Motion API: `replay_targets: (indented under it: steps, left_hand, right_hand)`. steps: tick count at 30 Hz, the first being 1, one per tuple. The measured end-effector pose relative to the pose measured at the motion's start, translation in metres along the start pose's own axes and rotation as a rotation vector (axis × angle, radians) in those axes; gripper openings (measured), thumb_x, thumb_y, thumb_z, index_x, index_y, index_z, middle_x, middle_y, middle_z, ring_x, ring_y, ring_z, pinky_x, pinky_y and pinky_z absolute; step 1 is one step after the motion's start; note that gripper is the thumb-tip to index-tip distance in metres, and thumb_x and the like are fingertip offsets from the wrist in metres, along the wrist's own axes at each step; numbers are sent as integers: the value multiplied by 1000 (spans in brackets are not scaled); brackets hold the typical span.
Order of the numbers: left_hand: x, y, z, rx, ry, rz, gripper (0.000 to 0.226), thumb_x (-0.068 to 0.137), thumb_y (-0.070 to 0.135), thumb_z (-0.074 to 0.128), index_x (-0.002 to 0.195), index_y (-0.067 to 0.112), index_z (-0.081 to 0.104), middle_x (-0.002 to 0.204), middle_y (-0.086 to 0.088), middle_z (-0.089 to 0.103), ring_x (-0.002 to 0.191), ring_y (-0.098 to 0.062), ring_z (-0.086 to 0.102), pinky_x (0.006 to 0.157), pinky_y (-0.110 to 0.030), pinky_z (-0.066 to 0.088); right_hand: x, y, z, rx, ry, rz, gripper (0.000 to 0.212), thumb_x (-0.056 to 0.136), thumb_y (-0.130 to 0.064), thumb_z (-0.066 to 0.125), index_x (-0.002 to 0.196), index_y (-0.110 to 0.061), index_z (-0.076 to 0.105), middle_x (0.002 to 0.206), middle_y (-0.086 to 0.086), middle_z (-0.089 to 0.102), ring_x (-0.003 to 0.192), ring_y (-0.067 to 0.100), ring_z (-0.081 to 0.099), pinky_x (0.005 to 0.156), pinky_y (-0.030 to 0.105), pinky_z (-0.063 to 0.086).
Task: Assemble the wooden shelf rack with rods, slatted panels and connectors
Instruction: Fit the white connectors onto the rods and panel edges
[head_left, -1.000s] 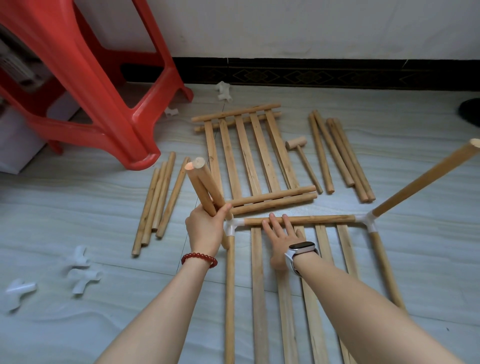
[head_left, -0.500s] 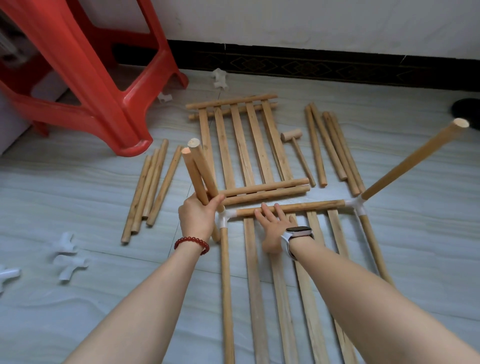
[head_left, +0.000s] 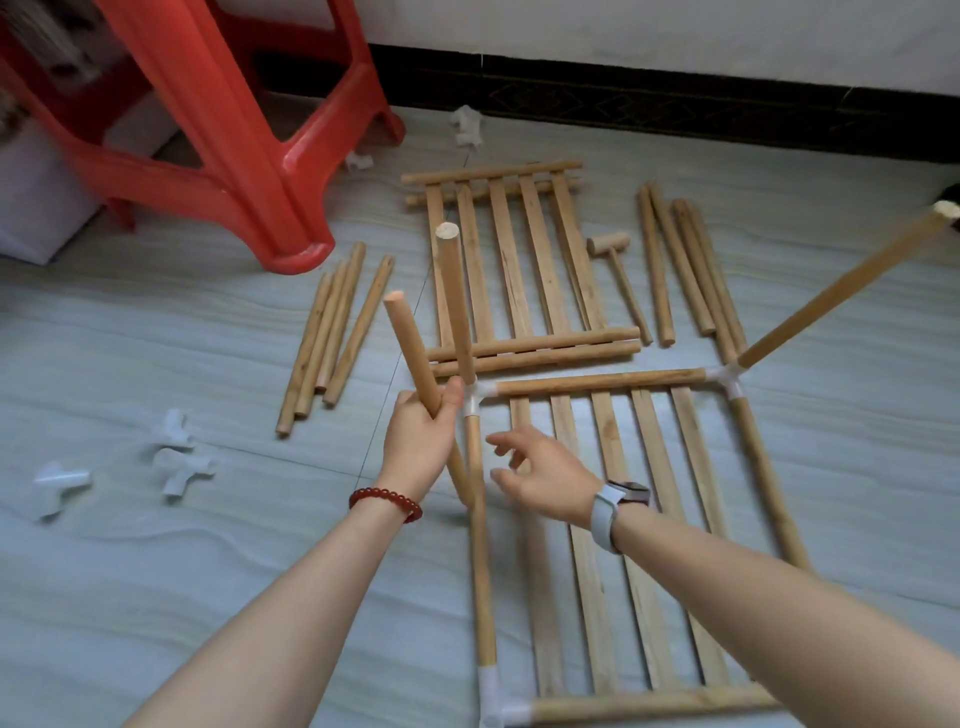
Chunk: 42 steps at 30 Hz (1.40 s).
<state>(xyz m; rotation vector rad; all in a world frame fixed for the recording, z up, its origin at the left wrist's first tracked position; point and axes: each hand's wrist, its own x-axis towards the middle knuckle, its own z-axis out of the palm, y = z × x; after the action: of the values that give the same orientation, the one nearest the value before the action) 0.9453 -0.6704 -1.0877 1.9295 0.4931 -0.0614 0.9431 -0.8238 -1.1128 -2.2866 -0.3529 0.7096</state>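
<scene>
Rod seated upright in near-left connector (head_left: 471, 396).
Our left hand (head_left: 422, 437) gripped a second rod (head_left: 413, 353); right hand (head_left: 545, 475) hovered, fingers spread, empty.

Single head-worn wide-angle view, looking forward and steeply down at pale grey tiled floor (head_left: 156, 322). Close range: both forearms enter from bottom edge, reaching toward frame centre. Straight lines bow near edges. Dark patterned skirting band (head_left: 675, 111) and white wall (head_left: 675, 36) cross top of frame; red plastic stool (head_left: 249, 156) fills upper left. No second view, no overlap.
</scene>
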Motion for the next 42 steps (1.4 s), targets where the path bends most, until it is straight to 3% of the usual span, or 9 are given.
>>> replay_targets:
  steps: [3,5,8,11,14,19,26,32,42]
  left_hand:
    - [-18,10,-3,-79,-70,32,30,94,42,47,73,22,57,61,8,53,58,-3,52,54,-20,39]
    - [-30,20,-5,-60,-119,82,26,93,42,48,77,23,58,63,9,56,62,-2,54,56,-16,41]
    - [-53,28,-18,0,-273,161,7,89,39,57,91,33,59,88,5,60,80,-6,57,66,-10,43]
    - [-74,10,-31,83,-418,84,44,83,37,67,122,28,52,111,0,54,92,-12,57,76,-16,44]
    - [-101,-34,-35,470,-596,57,67,82,35,68,141,24,37,131,-6,44,111,-18,49,93,-26,41]
    - [-128,-94,-25,1006,-909,313,90,79,50,65,149,31,12,158,-1,-6,145,-16,3,115,-34,20]
    - [-113,-109,-13,1285,-802,569,84,80,69,45,149,36,10,157,-1,-13,145,-20,-8,115,-44,8]
    - [-126,-97,40,1166,-663,575,71,86,68,34,148,36,17,158,3,-2,145,-18,-10,116,-42,4]
    - [-117,-86,59,1210,-705,650,64,98,12,35,149,35,3,158,2,-12,145,-22,-11,115,-43,10]
  right_hand:
    - [-17,-28,16,58,14,-104,12,89,-27,57,97,-35,52,99,0,52,85,16,49,74,27,39]
    - [-27,-42,18,114,88,-84,16,90,-24,57,76,-21,49,87,8,54,81,22,51,73,34,42]
    - [-56,-50,15,204,89,-14,16,89,-16,58,75,-11,53,77,12,57,77,26,54,76,37,45]
    - [-93,-37,10,310,87,77,5,87,-14,58,87,-11,54,81,14,66,73,27,64,77,41,53]
    - [-122,-18,12,405,99,157,11,86,-13,58,95,-16,52,86,5,63,68,19,64,72,38,56]
    - [-145,14,12,432,89,278,9,86,-8,58,93,-12,54,92,12,63,72,24,65,73,37,56]
    - [-147,42,7,474,142,367,9,86,-8,60,93,-11,56,93,12,63,79,29,67,73,34,58]
    - [-167,46,-5,636,204,384,9,85,-8,64,92,-2,61,92,16,66,76,24,69,74,33,59]
    - [-196,42,18,539,195,261,11,81,-4,65,86,-12,62,80,6,70,77,17,69,78,36,56]
